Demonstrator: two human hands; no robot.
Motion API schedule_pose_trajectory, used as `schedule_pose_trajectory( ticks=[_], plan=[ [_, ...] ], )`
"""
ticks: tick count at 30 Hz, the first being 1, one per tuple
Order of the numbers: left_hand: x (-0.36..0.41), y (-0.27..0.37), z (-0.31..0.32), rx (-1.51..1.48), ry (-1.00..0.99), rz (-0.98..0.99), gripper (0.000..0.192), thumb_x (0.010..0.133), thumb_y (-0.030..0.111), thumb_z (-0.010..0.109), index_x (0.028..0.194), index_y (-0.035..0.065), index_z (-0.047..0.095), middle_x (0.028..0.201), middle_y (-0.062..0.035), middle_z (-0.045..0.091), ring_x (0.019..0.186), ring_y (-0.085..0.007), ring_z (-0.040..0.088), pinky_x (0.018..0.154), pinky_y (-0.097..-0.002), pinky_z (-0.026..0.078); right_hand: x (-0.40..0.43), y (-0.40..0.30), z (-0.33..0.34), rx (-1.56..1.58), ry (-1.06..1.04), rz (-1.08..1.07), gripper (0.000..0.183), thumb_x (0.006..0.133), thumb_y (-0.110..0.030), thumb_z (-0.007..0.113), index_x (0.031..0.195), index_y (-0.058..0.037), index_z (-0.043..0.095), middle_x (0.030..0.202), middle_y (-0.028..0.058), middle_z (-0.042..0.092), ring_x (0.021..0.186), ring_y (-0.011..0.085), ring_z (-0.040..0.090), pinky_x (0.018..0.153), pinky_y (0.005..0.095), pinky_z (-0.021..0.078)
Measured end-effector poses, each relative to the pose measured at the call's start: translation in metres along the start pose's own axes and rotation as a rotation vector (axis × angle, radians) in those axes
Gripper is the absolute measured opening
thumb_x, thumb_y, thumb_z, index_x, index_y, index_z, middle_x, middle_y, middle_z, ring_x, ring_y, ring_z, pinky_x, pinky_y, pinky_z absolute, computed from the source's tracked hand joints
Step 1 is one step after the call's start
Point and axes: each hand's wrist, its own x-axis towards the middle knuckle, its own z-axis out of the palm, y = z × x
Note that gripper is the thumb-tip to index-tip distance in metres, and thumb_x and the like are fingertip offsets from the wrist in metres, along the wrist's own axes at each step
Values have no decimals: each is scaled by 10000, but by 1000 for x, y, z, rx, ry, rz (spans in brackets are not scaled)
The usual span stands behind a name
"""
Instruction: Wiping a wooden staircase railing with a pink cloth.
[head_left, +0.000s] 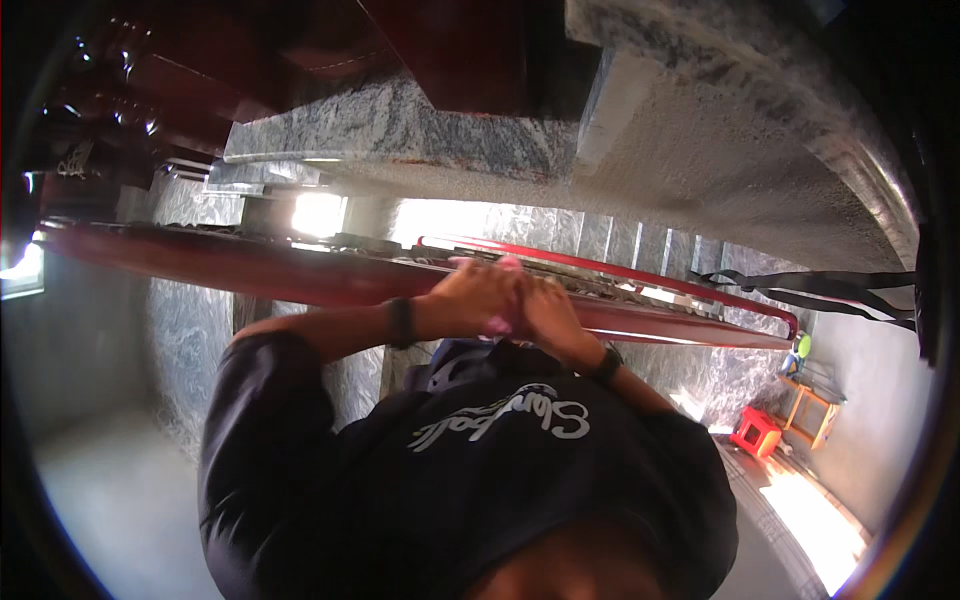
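Note:
My left hand (474, 297) and my right hand (553, 313) are side by side at the middle of the view, both closed on a crumpled pink cloth (498, 325). Pink fabric shows between the hands and above the left fingers; the rest is hidden in my grip. Both hands are at a dark red handrail (352, 276), which crosses the view from left to right in front of my chest. Whether the cloth presses on the rail, I cannot tell. Each wrist wears a dark band.
Beyond my hands runs a thinner red rail (675, 283), with marble-patterned stairs (592, 234) behind it. The rough underside of a stair flight (720, 165) hangs above. Black straps (832, 283) stretch at the right. A red plastic stool (757, 433) and a wooden stool (817, 415) stand lower right.

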Motion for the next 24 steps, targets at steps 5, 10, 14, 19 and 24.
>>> schedule_pose_trajectory(
  ticks=[5,10,14,19,24],
  plan=[
    [118,42,74,218,264,-104,791,666,457,719,1163,-113,485,1083,-221,545,975,-329,575,743,-478,493,-56,64,5,-2,-196,286,1170,510,-607,800,1418,-55,309,1296,122,501,1270,306,415,1084,599,210],
    [181,62,107,56,252,-49,779,635,360,749,1206,-89,467,1083,-232,578,975,-347,603,780,-513,482,-85,87,-9,-193,-259,461,1120,539,-631,774,1430,-106,344,1243,127,508,1326,339,350,1088,656,135],
    [172,79,90,-151,176,-164,923,664,374,742,1375,-56,340,1123,-214,601,1140,-328,527,822,-525,458,-111,92,20,-315,-27,495,860,710,-439,727,1402,-74,371,1287,136,483,1370,353,302,1092,662,120],
    [105,80,75,143,200,-86,830,785,340,617,1432,-56,280,1329,-273,478,1223,-378,468,1004,-499,367,-100,74,34,-123,137,431,688,784,-220,654,1373,4,377,1331,180,441,1382,359,285,1107,628,138],
    [31,71,74,320,447,-207,682,874,270,491,1441,-44,281,1476,-260,323,1357,-359,354,1145,-443,231,-59,19,14,-78,219,184,696,736,-161,645,1337,79,388,1374,238,386,1341,400,304,1120,576,167]
  ],
)
